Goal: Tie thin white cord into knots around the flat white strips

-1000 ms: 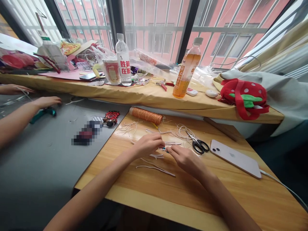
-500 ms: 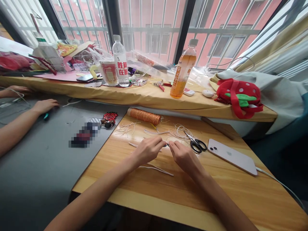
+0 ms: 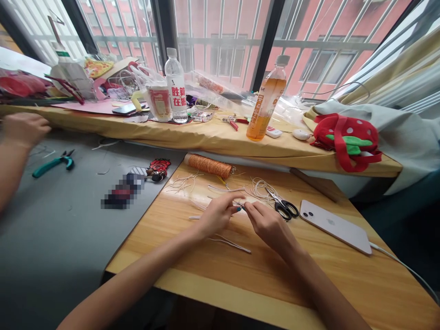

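Note:
My left hand (image 3: 220, 213) and my right hand (image 3: 266, 217) meet above the wooden table, fingertips almost touching. Between them is a thin white cord (image 3: 241, 205), pinched by the right fingers; its details are too small to make out. The left index finger is raised and stretched over the cord, while the thumb, with a teal nail, stays close below it. Loose white cord ends (image 3: 232, 244) lie under my hands. Black-handled scissors (image 3: 283, 206) rest just beyond my right hand, beside a tangle of pale cord (image 3: 263, 188).
A spool of orange cord (image 3: 209, 166) lies at the table's back edge. To the right is a phone (image 3: 335, 227) on a cable. Teal pliers (image 3: 53, 166) lie on the grey table near another person's hand (image 3: 25, 130). Bottles, including an orange drink (image 3: 264, 107), stand on the sill.
My left index finger has lifted and opened away from the thumb; my right hand keeps its pinch. The other person's hand has moved off the teal pliers. The view has shifted slightly.

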`<act>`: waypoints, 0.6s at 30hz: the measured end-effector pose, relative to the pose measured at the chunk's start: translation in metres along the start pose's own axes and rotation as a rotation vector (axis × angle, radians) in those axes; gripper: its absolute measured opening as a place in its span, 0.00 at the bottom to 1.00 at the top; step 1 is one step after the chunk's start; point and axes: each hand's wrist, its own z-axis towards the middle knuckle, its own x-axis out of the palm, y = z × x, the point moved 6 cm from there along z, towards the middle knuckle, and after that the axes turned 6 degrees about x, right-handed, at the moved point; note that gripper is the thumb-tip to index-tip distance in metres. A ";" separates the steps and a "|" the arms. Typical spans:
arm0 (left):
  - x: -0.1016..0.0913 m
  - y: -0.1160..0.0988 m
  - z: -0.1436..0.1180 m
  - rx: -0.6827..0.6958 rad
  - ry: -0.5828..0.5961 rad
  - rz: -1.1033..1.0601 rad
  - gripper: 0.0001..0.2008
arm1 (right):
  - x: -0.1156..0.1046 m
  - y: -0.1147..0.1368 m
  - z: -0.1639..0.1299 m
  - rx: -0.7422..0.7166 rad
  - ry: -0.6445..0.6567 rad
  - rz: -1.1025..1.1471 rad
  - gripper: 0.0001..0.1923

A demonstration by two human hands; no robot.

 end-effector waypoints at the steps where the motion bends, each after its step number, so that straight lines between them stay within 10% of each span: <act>1: -0.001 -0.003 -0.001 0.057 -0.008 0.092 0.11 | 0.000 -0.001 0.000 0.004 0.006 0.008 0.11; 9: -0.001 -0.008 -0.005 0.200 0.061 0.465 0.11 | -0.003 -0.007 0.003 0.065 0.065 0.158 0.12; 18: -0.012 -0.003 0.003 -0.065 0.002 -0.021 0.07 | -0.017 -0.054 0.002 0.580 -0.162 0.991 0.14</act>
